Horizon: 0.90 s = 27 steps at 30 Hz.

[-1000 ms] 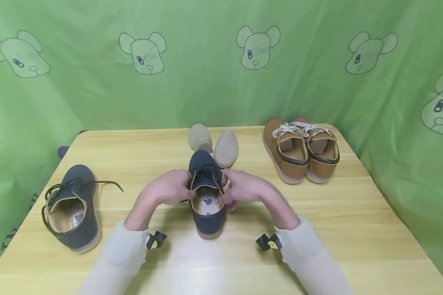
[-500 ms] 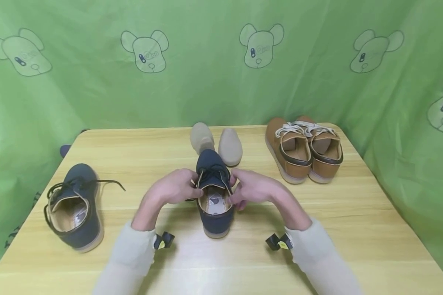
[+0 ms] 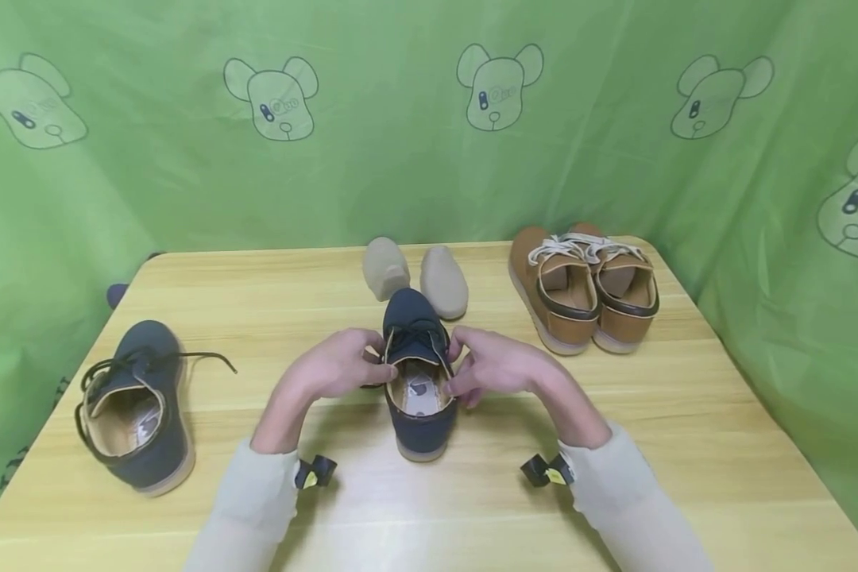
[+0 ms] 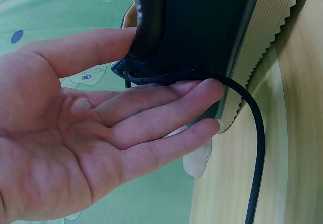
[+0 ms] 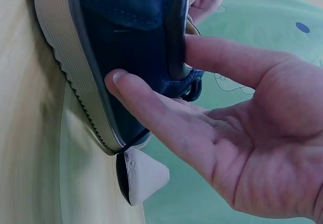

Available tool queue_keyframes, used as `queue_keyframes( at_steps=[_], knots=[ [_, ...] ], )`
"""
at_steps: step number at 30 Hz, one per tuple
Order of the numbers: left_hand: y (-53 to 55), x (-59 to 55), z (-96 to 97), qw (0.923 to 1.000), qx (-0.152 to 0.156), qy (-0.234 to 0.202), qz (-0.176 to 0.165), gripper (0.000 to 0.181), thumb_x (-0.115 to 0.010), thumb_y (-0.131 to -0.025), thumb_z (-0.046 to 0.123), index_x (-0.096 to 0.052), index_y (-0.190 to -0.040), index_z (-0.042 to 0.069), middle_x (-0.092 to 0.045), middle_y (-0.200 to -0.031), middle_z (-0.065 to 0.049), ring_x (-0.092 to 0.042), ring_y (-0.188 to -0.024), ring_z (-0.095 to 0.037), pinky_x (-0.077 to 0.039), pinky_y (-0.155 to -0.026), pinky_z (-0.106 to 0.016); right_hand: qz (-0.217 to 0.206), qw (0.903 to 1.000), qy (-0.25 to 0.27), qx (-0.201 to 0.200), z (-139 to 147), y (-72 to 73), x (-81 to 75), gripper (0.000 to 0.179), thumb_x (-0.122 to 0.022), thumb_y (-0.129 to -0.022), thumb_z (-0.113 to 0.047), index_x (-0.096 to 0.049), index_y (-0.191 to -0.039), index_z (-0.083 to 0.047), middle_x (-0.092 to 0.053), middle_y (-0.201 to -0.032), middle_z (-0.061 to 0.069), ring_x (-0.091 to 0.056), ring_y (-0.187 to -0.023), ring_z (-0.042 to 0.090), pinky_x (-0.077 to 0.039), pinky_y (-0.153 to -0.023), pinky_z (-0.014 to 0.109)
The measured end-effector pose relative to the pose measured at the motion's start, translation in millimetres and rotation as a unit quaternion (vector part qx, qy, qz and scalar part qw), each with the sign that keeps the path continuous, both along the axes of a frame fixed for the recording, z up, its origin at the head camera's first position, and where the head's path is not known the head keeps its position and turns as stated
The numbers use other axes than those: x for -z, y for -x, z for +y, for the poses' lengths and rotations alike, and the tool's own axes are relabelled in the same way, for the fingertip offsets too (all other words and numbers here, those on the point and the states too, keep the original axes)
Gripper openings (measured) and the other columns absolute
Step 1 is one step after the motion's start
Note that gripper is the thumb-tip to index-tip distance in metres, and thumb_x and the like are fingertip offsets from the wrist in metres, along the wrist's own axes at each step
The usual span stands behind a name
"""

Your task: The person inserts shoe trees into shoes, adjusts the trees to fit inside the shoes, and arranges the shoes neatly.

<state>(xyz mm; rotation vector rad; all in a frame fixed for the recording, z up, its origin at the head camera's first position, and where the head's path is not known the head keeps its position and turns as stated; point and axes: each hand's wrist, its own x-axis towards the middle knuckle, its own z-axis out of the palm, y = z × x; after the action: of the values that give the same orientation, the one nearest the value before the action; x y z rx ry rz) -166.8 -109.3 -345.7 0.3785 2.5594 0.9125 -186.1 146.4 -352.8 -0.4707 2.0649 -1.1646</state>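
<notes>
A navy lace-up shoe stands on the table in the middle of the head view, toe away from me. My left hand grips its left side, the thumb at the collar and the fingers along the outer wall. On the opposite side my right hand pinches the collar edge in the same manner, with fingertips on the navy upper in the right wrist view. A dark lace hangs past my left fingers in the left wrist view. Just beyond the toe lie two beige shoe forms, one left, one right.
The other navy shoe stands at the left with a loose lace stretching right. Two brown shoes with white laces, one left, one right, stand together at the back right. A green curtain closes off the table's far side.
Both hands have shifted the navy shoe a little to the right, keeping their hold. The right beige form has turned slightly. The head view has also swayed a little.
</notes>
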Motion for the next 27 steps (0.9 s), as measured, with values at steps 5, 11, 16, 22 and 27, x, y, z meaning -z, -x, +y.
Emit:
queue_keyframes(
  at_steps=[5, 11, 16, 22, 27],
  knots=[
    [2.6, -0.4, 0.3, 1.0, 0.003, 0.006, 0.001, 0.028, -0.075, -0.089, 0.028, -0.07, -0.106, 0.007, -0.072, -0.094, -0.004, -0.064, -0.085, -0.019, -0.054, -0.076, -0.035, -0.002, 1.0, 0.003, -0.003, 1.6, 1.0, 0.7, 0.041, -0.071, -0.089, -0.004, -0.04, -0.114, 0.005, -0.075, -0.097, 0.024, -0.074, -0.08, 0.04, -0.063, -0.075, 0.043],
    [3.9, 0.2, 2.5, 1.0, 0.005, -0.006, -0.003, 0.023, -0.074, -0.089, 0.028, -0.069, -0.099, 0.009, -0.072, -0.091, -0.004, -0.064, -0.08, -0.019, -0.054, -0.071, -0.033, 0.004, 1.0, -0.006, 0.004, 3.6, 2.1, -1.0, 0.04, -0.071, -0.09, -0.004, -0.041, -0.114, 0.005, -0.076, -0.093, 0.02, -0.074, -0.081, 0.041, -0.063, -0.076, 0.045],
    [3.0, 1.8, 1.8, 1.0, -0.004, -0.008, -0.004, 0.03, -0.073, -0.091, 0.031, -0.068, -0.108, 0.006, -0.073, -0.101, -0.008, -0.067, -0.089, -0.021, -0.056, -0.08, -0.037, 0.034, 0.9986, -0.034, 0.023, 4.4, 2.8, -3.1, 0.039, -0.075, -0.09, -0.016, -0.049, -0.111, 0.004, -0.075, -0.092, 0.018, -0.074, -0.08, 0.037, -0.062, -0.076, 0.044],
    [0.8, 4.7, 0.8, 0.9988, -0.018, -0.035, -0.028, 0.06, -0.071, -0.093, 0.031, -0.054, -0.141, 0.001, -0.066, -0.134, -0.018, -0.063, -0.124, -0.033, -0.052, -0.103, -0.048, 0.048, 0.9971, -0.052, 0.028, 4.2, 4.5, -1.9, 0.049, -0.074, -0.091, -0.023, -0.054, -0.124, 0.007, -0.073, -0.094, 0.018, -0.074, -0.084, 0.034, -0.062, -0.078, 0.04],
    [1.2, 5.6, 1.9, 0.9982, -0.013, -0.047, -0.034, 0.061, -0.07, -0.094, 0.03, -0.051, -0.144, 0.001, -0.063, -0.137, -0.019, -0.061, -0.127, -0.034, -0.051, -0.105, -0.048, 0.041, 0.9978, -0.044, 0.026, 3.2, 5.3, -1.3, 0.057, -0.072, -0.092, -0.02, -0.049, -0.135, 0.011, -0.074, -0.097, 0.017, -0.074, -0.088, 0.036, -0.062, -0.08, 0.04]
  ],
)
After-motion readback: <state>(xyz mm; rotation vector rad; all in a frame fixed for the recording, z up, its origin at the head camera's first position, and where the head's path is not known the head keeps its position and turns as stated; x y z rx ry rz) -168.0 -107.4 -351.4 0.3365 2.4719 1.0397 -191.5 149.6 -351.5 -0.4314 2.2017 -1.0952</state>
